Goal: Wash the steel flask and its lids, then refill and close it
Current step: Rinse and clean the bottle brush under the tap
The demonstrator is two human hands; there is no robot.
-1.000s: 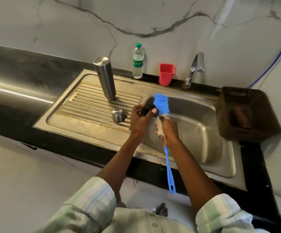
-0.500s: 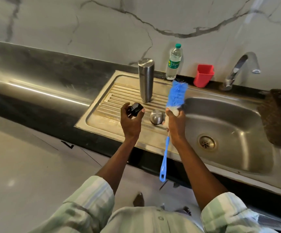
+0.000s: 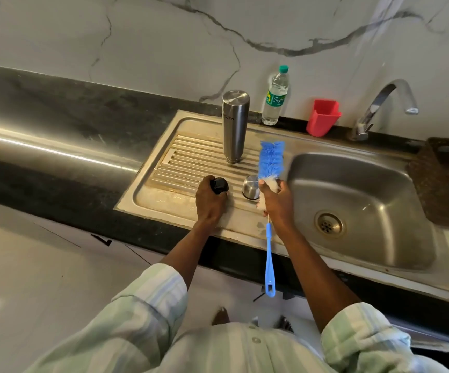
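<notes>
Setting: marble-veined wall (image 3: pixel 164 36) is rising behind a dark worktop (image 3: pixel 56 125) that is carrying a steel sink unit with a ribbed drainboard (image 3: pixel 191 157) and a basin (image 3: pixel 358 189).
Steel flask: steel flask (image 3: pixel 234 125) is standing upside down on the drainboard, at 12 o'clock from the left hand.
Steel lid: steel lid (image 3: pixel 249 186) is sitting on the drainboard's ribs at 6 o'clock of the flask, just beside the right hand and partly hidden by it.
Black inner lid: black inner lid (image 3: pixel 219 185) is being held low at the drainboard, at 9 o'clock of the steel lid and apart from it; whether it is touching the ribs cannot be told.
Left grip: left hand (image 3: pixel 210 204) is curling its fingers and thumb round the black inner lid.
Right grip: right hand (image 3: pixel 276 201) is closing round the neck of the bottle brush (image 3: pixel 270 162), its blue bristles pointing to 12 o'clock and its blue handle hanging towards 6 o'clock past the worktop edge.
Back edge: plastic water bottle (image 3: pixel 275 96) is standing at 2 o'clock of the flask; red cup (image 3: pixel 323 117) is standing between the bottle and the tap (image 3: pixel 379 106).
Right edge: brown basket (image 3: pixel 444 179) is resting at 3 o'clock of the basin.
</notes>
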